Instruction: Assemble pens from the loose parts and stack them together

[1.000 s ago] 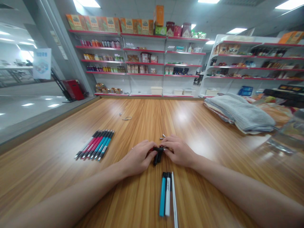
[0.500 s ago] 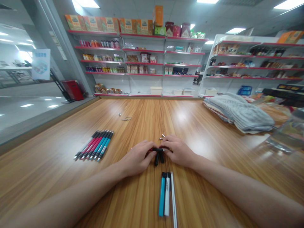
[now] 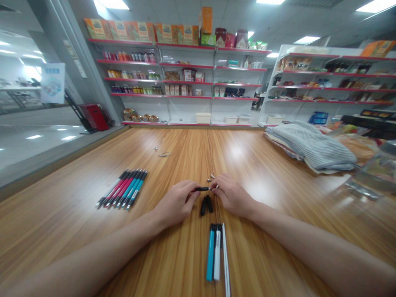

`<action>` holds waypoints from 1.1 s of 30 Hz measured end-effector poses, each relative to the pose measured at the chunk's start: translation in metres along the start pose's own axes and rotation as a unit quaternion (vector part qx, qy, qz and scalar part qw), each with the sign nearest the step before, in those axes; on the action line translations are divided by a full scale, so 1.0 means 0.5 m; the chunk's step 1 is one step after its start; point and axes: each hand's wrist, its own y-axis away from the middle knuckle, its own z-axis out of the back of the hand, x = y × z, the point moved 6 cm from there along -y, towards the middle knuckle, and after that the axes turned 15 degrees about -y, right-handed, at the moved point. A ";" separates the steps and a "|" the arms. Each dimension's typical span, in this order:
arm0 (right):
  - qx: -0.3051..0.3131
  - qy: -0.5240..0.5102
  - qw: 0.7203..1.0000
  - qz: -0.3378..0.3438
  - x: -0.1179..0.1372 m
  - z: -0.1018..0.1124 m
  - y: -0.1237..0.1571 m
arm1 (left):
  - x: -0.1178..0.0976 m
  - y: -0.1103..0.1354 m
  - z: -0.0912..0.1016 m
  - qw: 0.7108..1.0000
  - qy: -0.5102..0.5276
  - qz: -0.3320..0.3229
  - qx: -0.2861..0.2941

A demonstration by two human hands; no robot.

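My left hand point(image 3: 177, 202) is closed around a pen point(image 3: 202, 189), whose black grip sticks out to the right; a bit of red shows at its fingers. At that pen's tip, my right hand point(image 3: 230, 196) pinches a small piece, mostly hidden by the fingers. Two short black pen grips point(image 3: 206, 205) lie on the table just below the hands. Nearer to me are a blue pen barrel point(image 3: 210, 255), a white pen barrel point(image 3: 218, 255) and thin white refills point(image 3: 226, 260). Small metal pen tips point(image 3: 210, 178) rest beyond the right fingers.
A row of several assembled pens point(image 3: 123, 189) lies at the left. Farther back are a small loop point(image 3: 165, 154) and a tiny metal piece point(image 3: 155, 148). Folded cloths point(image 3: 312, 146) and a clear glass container point(image 3: 374, 173) stand at the right. Stocked shelves point(image 3: 188, 97) are behind the table.
The held pen has risen slightly away from the two black grips, which now lie uncovered. Its tip has come closer to the right fingers.
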 end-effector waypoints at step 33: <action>-0.019 0.048 0.998 0.045 0.022 0.004 0.006 | -0.021 0.004 0.007 0.996 -0.076 -0.042 -0.031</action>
